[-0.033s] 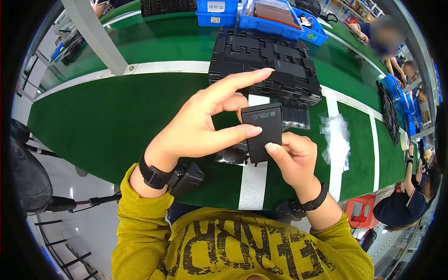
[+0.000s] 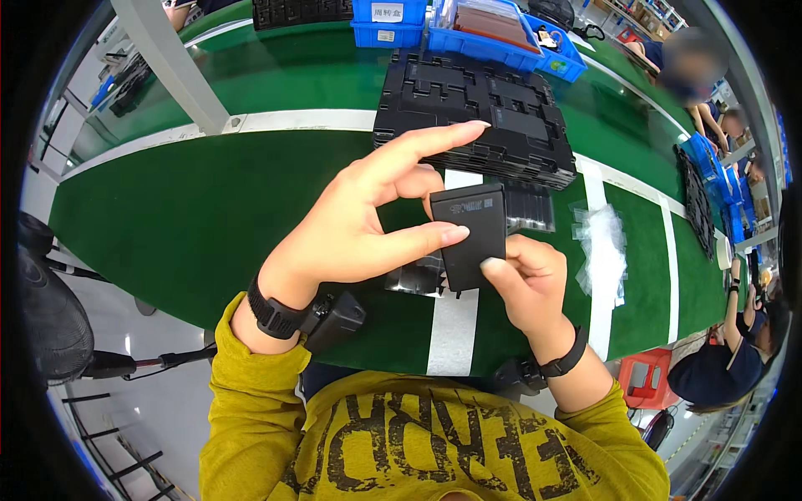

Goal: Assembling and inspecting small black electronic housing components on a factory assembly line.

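Observation:
Above the green table [image 2: 209,217] I hold a flat black rectangular piece [image 2: 470,242] between both hands; it looks like a small battery pack. Pale print marks its upper face, and small tabs stick out at its lower edge. My left hand [image 2: 355,213] pinches it from the left, thumb on the face and index finger stretched away over it. At the lower right edge, my right hand [image 2: 535,284] grips it between thumb and curled fingers. Under and behind the piece lie shiny dark plastic sheets [image 2: 530,209], partly covered by it and my hands.
Beyond my hands stands a stack of black moulded trays [image 2: 468,108], with blue bins [image 2: 484,37] behind it. A pile of clear plastic film [image 2: 603,250] lies at the right. A grey post [image 2: 171,67] rises at the left. Co-workers sit along the right side.
My right thumb has shifted slightly toward the right edge of the black piece. Everything else looks the same.

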`<state>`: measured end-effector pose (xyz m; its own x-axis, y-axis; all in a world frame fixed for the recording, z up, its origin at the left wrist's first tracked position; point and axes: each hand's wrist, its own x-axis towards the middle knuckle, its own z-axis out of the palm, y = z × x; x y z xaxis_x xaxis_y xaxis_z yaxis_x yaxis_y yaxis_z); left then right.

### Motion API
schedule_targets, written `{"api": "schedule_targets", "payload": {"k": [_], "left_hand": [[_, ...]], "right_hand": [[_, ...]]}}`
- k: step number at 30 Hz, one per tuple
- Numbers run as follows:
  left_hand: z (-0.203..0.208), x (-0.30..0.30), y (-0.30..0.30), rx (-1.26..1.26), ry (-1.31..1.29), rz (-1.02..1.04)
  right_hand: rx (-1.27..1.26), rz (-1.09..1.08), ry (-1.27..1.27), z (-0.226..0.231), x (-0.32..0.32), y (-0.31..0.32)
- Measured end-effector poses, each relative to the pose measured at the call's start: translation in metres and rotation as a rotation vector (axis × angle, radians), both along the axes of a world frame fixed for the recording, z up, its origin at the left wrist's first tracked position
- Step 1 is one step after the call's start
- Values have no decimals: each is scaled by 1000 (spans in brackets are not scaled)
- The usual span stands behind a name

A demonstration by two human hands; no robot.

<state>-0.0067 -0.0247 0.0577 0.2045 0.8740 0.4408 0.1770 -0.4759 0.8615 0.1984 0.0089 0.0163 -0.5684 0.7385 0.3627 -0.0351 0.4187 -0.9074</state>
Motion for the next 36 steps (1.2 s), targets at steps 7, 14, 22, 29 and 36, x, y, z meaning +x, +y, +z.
{"api": "schedule_targets", "payload": {"k": [7,14,22,29,36], "left_hand": [[0,3,-5,-20,-109,-9],[1,3,-4,258,107,53],[1,9,-3,7,-199,-114],[-27,-17,4,-139,384,-230],[-49,-14,-7,-169,854,-447]], "right_hand": [[-895,681,420,-9,-6,12],[-894,722,431,-14,-3,10],[-796,690,400,-1,8,7],[-795,485,374,-9,33,31],[214,116,-398,-8,61,51]]}}
